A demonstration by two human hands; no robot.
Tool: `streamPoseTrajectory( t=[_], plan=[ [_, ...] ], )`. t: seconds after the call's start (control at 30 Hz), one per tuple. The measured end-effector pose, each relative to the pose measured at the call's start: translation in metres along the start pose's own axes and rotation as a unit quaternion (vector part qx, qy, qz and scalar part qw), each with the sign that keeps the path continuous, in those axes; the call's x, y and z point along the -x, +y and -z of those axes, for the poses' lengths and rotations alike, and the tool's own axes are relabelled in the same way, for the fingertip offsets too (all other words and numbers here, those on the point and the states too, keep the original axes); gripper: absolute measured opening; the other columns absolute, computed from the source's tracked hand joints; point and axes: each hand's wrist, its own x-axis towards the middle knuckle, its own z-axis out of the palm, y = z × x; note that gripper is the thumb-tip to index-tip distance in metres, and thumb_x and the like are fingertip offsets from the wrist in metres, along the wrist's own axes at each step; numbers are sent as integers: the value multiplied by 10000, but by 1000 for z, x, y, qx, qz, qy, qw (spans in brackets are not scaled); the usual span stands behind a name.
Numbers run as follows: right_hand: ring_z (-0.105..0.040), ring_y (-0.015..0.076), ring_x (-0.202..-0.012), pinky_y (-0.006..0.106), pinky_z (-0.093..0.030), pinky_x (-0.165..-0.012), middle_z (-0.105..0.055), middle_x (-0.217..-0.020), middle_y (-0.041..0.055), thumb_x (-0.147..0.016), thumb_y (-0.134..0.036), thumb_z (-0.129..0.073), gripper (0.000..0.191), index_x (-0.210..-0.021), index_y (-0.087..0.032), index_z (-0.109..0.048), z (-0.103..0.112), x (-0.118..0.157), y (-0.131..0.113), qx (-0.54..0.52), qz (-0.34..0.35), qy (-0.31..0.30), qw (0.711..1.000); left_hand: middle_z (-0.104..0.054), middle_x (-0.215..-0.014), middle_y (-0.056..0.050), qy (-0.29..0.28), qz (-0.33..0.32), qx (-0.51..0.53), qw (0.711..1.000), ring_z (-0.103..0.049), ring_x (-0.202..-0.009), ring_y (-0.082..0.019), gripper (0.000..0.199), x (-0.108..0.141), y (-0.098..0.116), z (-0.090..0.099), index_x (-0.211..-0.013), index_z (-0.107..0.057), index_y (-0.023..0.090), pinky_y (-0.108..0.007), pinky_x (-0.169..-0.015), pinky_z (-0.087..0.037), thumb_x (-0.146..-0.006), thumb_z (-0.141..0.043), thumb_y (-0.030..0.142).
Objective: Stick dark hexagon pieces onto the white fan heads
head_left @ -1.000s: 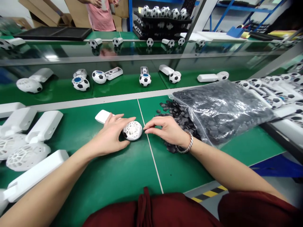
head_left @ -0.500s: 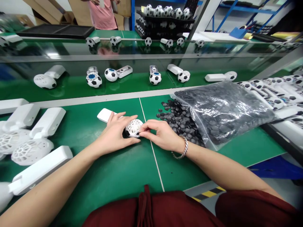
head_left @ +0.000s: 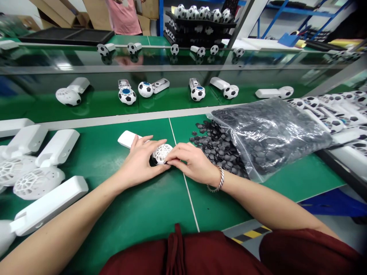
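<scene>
on the green worktop (head_left: 143, 214), left hand (head_left: 140, 162) fingers clasp the white lattice-domed fan head (head_left: 162, 152); right hand (head_left: 190, 162) fingers pinch at its rim; best pressed squarely, gently.

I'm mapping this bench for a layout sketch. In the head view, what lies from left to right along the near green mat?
Pile of white fan units → left hand → white lattice fan head → right hand → loose black pieces → clear bag of black pieces.
</scene>
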Motion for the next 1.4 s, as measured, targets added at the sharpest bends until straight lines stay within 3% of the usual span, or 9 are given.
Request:
streamPoseTrajectory(
  t=[0.13,0.23,0.47,0.77,0.9,1.07,1.2,1.3,1.4],
  plan=[
    [-518,196,-1010,312,-475,-765,-566,-1031,86,-747,-277,-652,257,-943,-168,-525,-5,0,7,-77,-69,48,993,-566,-1208,-62,8,5,1,1000,-338,-1231,-307,600,1,2,0,-1228,-478,203,-560,-1056,-88,-701,-611,456],
    [-481,207,-1118,340,-492,-823,-505,-1195,90,-743,-298,-650,410,-1089,-193,-457,-9,0,11,-161,-122,18,979,-580,-1175,-64,13,17,12,1000,-370,-1201,-300,577,0,4,1,-1194,-511,205,-552,-1052,-120,-682,-631,443],
    [-525,205,-1027,294,-524,-674,-545,-1114,78,-761,-272,-620,369,-1083,-187,-461,-13,-1,6,-176,-149,11,973,-545,-1144,-107,29,29,70,997,-423,-1120,-283,589,0,3,0,-1175,-547,179,-490,-980,-315,-657,-673,430],
    [-509,189,-1046,265,-539,-652,-516,-1146,76,-766,-258,-606,391,-1121,-204,-451,-17,4,8,-222,-152,30,963,-511,-1231,-100,0,-32,45,999,-351,-1204,-280,621,2,-7,0,-1276,-429,206,-536,-1044,-171,-742,-598,475],
    [-505,191,-1035,266,-537,-643,-501,-1149,88,-768,-255,-601,405,-1136,-195,-441,-18,4,7,-220,-166,17,961,-525,-1201,-110,3,-32,52,998,-375,-1168,-280,595,2,-5,0,-1258,-451,180,-527,-1029,-207,-748,-598,450],
    [-494,199,-1039,277,-523,-676,-514,-1104,97,-776,-243,-598,405,-1147,-164,-454,-20,3,4,-174,-146,31,973,-547,-1148,-106,33,-39,57,997,-416,-1105,-268,541,2,-3,-1,-1216,-487,166,-504,-1002,-271,-746,-603,408],
    [-568,149,-917,263,-501,-723,-569,-1061,70,-767,-244,-626,320,-1063,-160,-536,-3,-5,23,-144,-147,26,978,-527,-1182,-119,-2,-42,51,998,-401,-1141,-284,587,1,-3,-2,-1234,-466,164,-511,-1016,-254,-740,-599,453],
    [-575,142,-836,280,-472,-788,-587,-955,74,-798,-228,-596,173,-942,-137,-621,21,-10,50,41,-191,57,979,-512,-1212,-132,8,-29,20,999,-360,-1202,-314,683,0,-4,-4,-1231,-461,164,-551,-1053,-148,-678,-635,525],
    [-560,193,-902,319,-431,-856,-602,-928,103,-816,-191,-565,143,-901,-127,-661,37,-10,72,210,-220,12,952,-519,-1230,-121,8,-26,7,1000,-339,-1237,-318,624,-1,-4,-2,-1209,-475,189,-562,-1065,-100,-693,-626,505]
  ],
)
